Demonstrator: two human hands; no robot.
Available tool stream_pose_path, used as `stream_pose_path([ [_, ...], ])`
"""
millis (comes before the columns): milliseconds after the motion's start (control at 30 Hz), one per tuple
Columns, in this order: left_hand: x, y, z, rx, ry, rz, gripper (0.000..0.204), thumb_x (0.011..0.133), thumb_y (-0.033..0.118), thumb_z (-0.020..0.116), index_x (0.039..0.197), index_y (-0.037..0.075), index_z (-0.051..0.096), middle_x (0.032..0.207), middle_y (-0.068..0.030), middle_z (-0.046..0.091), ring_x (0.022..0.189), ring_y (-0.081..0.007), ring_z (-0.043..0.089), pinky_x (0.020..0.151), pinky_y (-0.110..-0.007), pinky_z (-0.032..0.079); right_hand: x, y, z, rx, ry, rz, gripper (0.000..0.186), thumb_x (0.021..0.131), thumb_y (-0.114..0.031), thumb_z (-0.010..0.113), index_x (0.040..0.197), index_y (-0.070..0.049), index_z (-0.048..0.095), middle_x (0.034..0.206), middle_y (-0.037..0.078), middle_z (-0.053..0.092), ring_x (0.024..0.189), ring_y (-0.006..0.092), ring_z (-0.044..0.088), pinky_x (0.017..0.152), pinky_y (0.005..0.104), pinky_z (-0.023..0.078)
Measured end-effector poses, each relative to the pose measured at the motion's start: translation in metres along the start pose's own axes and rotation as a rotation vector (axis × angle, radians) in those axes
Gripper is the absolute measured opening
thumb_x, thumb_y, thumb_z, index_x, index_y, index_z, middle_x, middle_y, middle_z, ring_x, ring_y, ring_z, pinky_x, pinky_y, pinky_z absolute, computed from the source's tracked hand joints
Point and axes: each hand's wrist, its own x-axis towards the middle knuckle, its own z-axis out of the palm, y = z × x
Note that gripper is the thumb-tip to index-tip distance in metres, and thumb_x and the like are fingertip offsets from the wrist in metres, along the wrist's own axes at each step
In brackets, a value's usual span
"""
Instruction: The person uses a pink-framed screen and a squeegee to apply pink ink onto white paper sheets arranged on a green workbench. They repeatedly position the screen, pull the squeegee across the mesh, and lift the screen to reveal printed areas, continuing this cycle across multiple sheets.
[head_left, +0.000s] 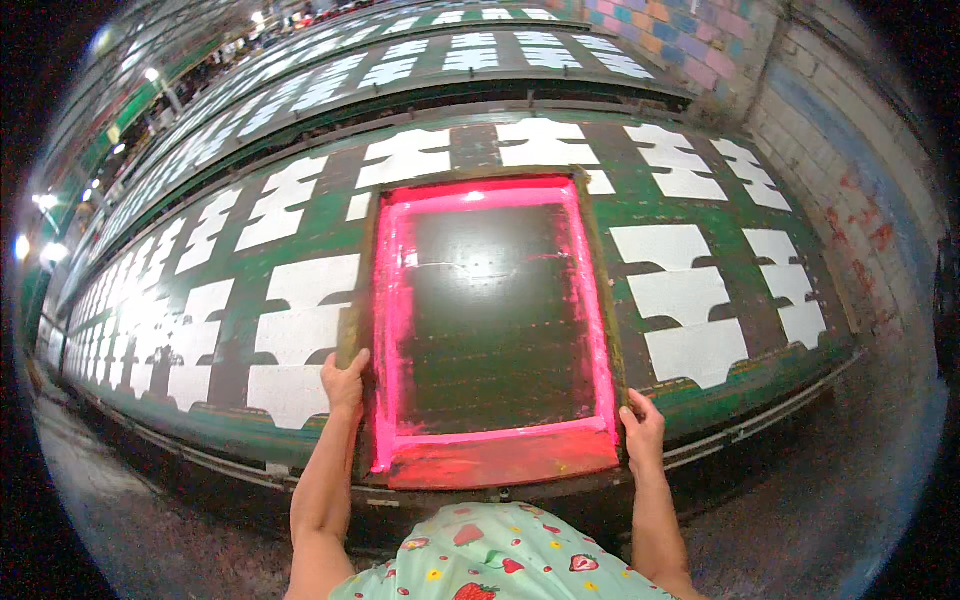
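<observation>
A screen-printing frame (490,330) is in front of me, with dark mesh bordered in bright pink ink and a reddish strip along its near side. My left hand (345,384) grips its left edge, fingers closed round the side bar. At the right edge, near the lower corner, my right hand (643,424) holds the other side bar with bent fingers and thumb. The frame covers part of the long green and brown printing table; whether it touches the surface I cannot tell. White cut pieces with curved notches lie on both sides, such as a piece (698,352) to the right.
The long printing table (590,470) carries rows of white pieces and runs away to the left. More tables (470,85) with white pieces stand behind it. A block wall (850,150) with paint patches rises at the right. Lamps (54,252) glow at the far left.
</observation>
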Motion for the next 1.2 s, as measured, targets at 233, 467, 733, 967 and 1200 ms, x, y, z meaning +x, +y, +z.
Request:
stream_pose_path([
  [233,0.018,-0.015,0.007,0.105,-0.003,-0.004,0.035,0.087,0.018,0.092,0.111,-0.004,0.078,0.097,-0.0114,0.080,0.085,-0.0198,0.071,0.082,-0.038,0.058,-0.033,-0.040,0.022,-0.792,0.045,-0.617,0.053,0.095,-0.016,0.080,0.144,-0.001,0.067,0.139,0.020,0.070,0.131,0.0382,0.066,0.117,0.0493,0.050],
  [467,0.023,-0.024,0.010,0.207,0.022,-0.008,0.037,0.086,0.020,0.092,0.113,-0.003,0.079,0.100,-0.0119,0.081,0.086,-0.0213,0.074,0.081,-0.039,0.059,-0.093,-0.079,0.086,-0.762,-0.675,-1.010,0.046,0.090,-0.015,0.075,0.136,-0.010,0.074,0.136,0.018,0.071,0.128,0.0400,0.067,0.111,0.0529,0.054],
  [733,0.013,-0.010,0.011,0.334,0.147,0.031,0.051,0.081,0.034,0.093,0.114,-0.001,0.079,0.103,-0.0233,0.082,0.098,-0.0384,0.080,0.091,-0.047,0.061,-0.099,-0.109,0.145,-0.922,-0.567,-1.053,0.040,0.085,-0.006,0.070,0.124,-0.008,0.078,0.117,0.015,0.078,0.108,0.0370,0.075,0.094,0.0501,0.060],
  [967,0.021,-0.028,0.012,0.333,0.164,0.195,0.061,0.092,0.037,0.083,0.134,-0.006,0.070,0.126,-0.0315,0.074,0.119,-0.0464,0.072,0.106,-0.051,0.055,-0.094,-0.140,0.161,-1.072,-0.654,-0.865,0.040,0.080,-0.001,0.071,0.118,-0.009,0.079,0.103,0.015,0.078,0.101,0.0377,0.075,0.089,0.0506,0.061],
  [1200,0.025,-0.037,0.014,0.191,0.111,0.159,0.051,0.103,0.028,0.071,0.139,-0.007,0.067,0.130,-0.0314,0.073,0.124,-0.0471,0.069,0.109,-0.051,0.053,-0.117,-0.113,0.169,-1.044,-0.483,-0.958,0.046,0.078,0.000,0.070,0.122,-0.010,0.080,0.109,0.012,0.079,0.103,0.0353,0.075,0.089,0.0499,0.061],
])
